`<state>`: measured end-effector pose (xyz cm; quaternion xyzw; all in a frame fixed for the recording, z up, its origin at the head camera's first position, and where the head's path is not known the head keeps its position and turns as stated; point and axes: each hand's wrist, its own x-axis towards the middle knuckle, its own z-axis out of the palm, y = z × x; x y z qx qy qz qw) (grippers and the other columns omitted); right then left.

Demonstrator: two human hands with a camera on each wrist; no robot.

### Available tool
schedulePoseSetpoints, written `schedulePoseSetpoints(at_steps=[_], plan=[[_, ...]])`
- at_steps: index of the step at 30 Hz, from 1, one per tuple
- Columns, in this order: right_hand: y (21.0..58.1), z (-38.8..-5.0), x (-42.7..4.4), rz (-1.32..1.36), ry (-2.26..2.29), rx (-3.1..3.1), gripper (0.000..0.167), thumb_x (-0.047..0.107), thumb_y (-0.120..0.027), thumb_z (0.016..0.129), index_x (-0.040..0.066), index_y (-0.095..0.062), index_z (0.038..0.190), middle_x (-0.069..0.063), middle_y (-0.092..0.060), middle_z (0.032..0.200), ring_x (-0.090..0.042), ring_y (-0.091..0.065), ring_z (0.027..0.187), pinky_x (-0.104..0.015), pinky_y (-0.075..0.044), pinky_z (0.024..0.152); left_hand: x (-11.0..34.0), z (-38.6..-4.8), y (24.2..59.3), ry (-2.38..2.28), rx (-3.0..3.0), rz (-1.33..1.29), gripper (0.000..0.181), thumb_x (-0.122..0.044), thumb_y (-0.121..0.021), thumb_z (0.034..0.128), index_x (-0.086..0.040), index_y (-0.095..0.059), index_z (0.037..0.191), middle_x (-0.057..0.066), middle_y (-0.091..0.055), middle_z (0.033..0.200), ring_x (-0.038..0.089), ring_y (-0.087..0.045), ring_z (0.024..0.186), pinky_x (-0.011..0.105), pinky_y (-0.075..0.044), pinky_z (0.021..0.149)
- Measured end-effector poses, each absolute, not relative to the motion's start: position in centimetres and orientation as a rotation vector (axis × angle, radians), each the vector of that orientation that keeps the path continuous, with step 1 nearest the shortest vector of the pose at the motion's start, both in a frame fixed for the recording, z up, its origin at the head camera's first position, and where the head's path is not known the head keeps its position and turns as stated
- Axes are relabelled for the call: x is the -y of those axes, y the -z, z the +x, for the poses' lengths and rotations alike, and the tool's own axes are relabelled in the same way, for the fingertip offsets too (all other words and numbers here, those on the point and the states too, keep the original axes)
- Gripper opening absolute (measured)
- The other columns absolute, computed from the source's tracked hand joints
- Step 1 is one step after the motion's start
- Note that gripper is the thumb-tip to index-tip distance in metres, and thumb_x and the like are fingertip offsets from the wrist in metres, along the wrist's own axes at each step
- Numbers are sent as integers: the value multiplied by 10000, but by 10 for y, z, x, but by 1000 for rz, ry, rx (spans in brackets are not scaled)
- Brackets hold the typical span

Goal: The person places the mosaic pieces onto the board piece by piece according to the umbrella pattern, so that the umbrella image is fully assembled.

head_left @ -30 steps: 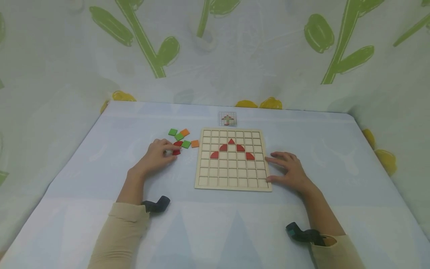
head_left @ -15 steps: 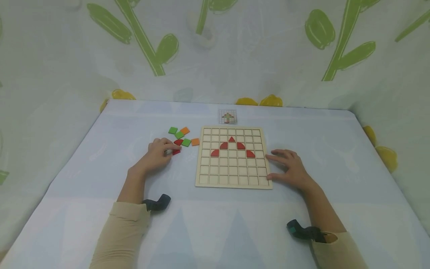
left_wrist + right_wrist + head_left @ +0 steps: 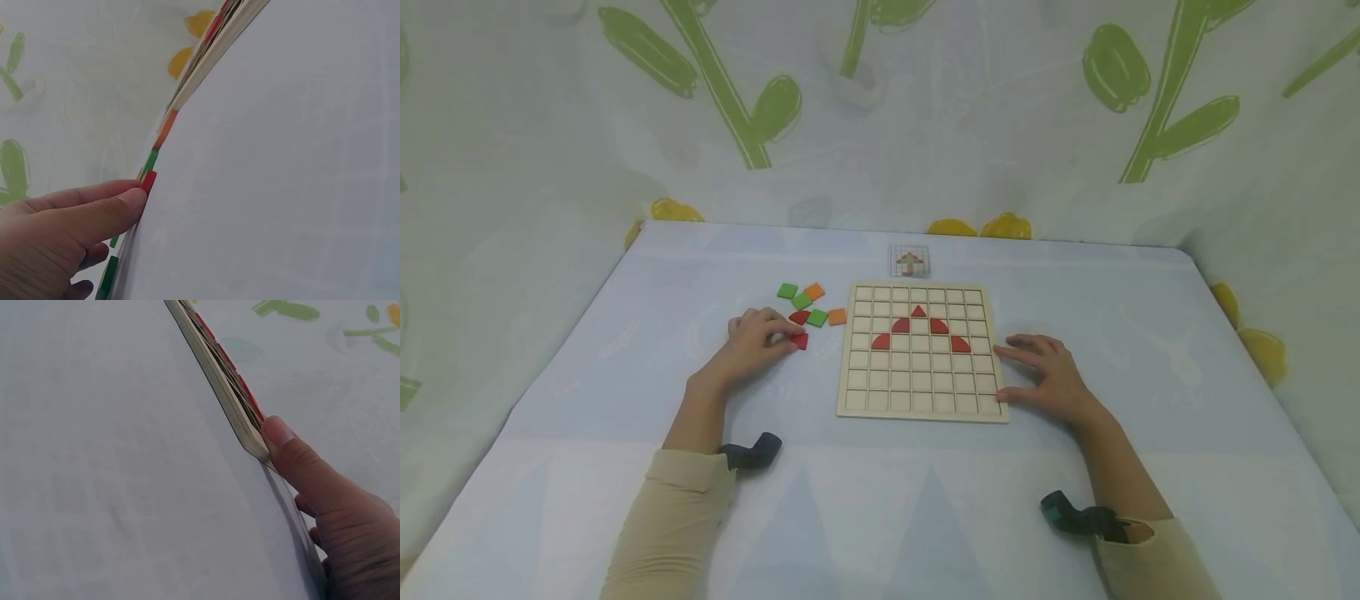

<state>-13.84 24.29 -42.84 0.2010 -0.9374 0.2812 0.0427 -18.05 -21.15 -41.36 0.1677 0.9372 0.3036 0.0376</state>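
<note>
Between thumb and index finger, the left hand [image 3: 751,343] pinches a small red piece [image 3: 801,341]; in the left wrist view that red piece [image 3: 149,181] sticks out past the fingertips of the left hand [image 3: 75,231]. A wooden grid board [image 3: 900,381] holds a red triangle [image 3: 918,312] and several red rounded pieces. The right hand [image 3: 1049,379] touches the board's right edge with thumb and fingers spread. In the right wrist view, the thumb of the right hand [image 3: 337,494] rests at a corner of the board [image 3: 240,428].
Left of the board lie several loose pieces: green squares [image 3: 817,318], orange squares [image 3: 837,317] and a red rounded piece [image 3: 800,317]. A small pattern card [image 3: 909,261] lies behind the board. A patterned cloth [image 3: 985,108] hangs behind the white tabletop [image 3: 850,500].
The red piece at my left fingertips has shifted slightly right, away from under the hand, and more of it shows. My right hand stays at the board's edge.
</note>
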Motion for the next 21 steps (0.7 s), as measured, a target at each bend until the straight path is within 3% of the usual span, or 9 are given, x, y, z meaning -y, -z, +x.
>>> schedulePoseSetpoints(at_steps=[21], plan=[[435,-140,-244,619,-852,2847,652,291,-832,663,76,-618,1240,-182,-489,1310,-413,-329,1247,-620,-215,984,197,-180,426,-949,-2873,592,188,-288,-739,807,-182,-695,955,5,-604,1038,211,-425,1063,430,-206,903]])
